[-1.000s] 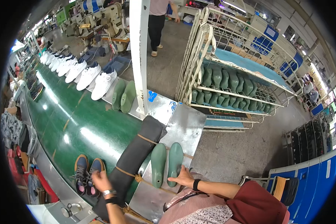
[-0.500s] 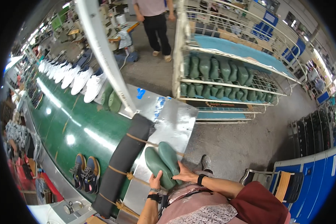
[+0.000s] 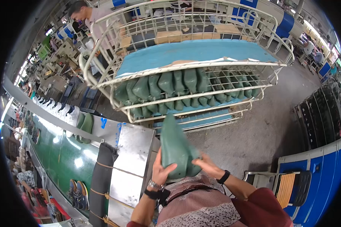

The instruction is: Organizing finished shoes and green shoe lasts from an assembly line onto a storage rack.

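You held a pair of green shoe lasts [image 3: 174, 151] up in front of your body, to the right of the metal counter [image 3: 130, 151]. Their heels were toward you, and the toe of the left one pointed away toward the wire rack [image 3: 282, 65]. The right one was partly blurred, and its toe could not be made out.

Your left hand [image 3: 161, 170] had its grip pressed onto the left side of the pair, thumb lying over the heel end. Your right hand [image 3: 208, 165] pinched the pair at the right, near the heel, with a black band [image 3: 224, 177] on that wrist.

Ahead of you, the top shelf of the rack carried a blue sheet [image 3: 197, 51], and rows of stored lasts [image 3: 166, 83] filled the levels below it. A dark padded roll [image 3: 98, 178], tied with cord, lay along the counter's left edge. Beyond it, blue sneakers [image 3: 77, 193] with brown soles sat on the green belt [image 3: 53, 151]. Farther up, a line of white shoes [image 3: 62, 113] stood beside another green pair [image 3: 86, 126]. A slatted chair [image 3: 285, 189] stood to your right, just beside a blue cabinet [image 3: 331, 174].
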The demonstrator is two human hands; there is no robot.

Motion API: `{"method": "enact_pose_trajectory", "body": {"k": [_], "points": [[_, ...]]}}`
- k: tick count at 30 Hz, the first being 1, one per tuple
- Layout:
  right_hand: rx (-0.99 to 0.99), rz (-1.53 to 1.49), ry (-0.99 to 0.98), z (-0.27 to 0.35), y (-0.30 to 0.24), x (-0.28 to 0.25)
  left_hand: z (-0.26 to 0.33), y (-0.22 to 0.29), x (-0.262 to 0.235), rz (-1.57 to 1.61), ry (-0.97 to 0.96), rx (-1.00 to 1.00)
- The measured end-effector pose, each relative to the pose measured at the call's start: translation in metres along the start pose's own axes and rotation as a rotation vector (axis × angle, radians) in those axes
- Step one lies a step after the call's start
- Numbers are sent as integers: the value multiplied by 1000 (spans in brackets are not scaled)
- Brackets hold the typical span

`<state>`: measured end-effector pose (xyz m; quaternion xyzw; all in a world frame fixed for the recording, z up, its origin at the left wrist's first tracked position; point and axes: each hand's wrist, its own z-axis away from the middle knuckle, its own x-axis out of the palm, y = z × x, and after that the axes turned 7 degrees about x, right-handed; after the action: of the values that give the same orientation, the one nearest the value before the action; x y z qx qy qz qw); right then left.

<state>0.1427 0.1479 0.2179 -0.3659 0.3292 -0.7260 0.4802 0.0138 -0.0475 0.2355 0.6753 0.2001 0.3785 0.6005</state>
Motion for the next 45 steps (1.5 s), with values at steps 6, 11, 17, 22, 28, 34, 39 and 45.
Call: {"method": "enact_pose_trajectory", "body": {"k": [6, 11, 17, 22, 28, 34, 39, 45], "points": [[-311, -8, 447, -9, -91, -150, -156, 16, 115, -445, -190, 141], [-284, 420, 558, -58, -194, -209, -244, 27, 167, -870, -115, 291], [-205, 853, 700, -135, -211, -258, -304, -51, 187, -1313, -276, 574], [-271, 567, 600, -204, -170, -368, -331, -69, 207, -1386, -246, 617], [-388, 425, 556, -273, -155, -400, -367, -88, 224, -1429, -125, 439], [-328, 325, 361, -293, -163, -426, -275, -92, 207, -1188, 3, 406], [-1208, 1203, 931, -170, -178, -297, -60, -138, 175, -1032, 601, -164], [-1123, 1012, -89, -145, -118, -120, 182, -216, 213, -853, 1146, -642]]}}
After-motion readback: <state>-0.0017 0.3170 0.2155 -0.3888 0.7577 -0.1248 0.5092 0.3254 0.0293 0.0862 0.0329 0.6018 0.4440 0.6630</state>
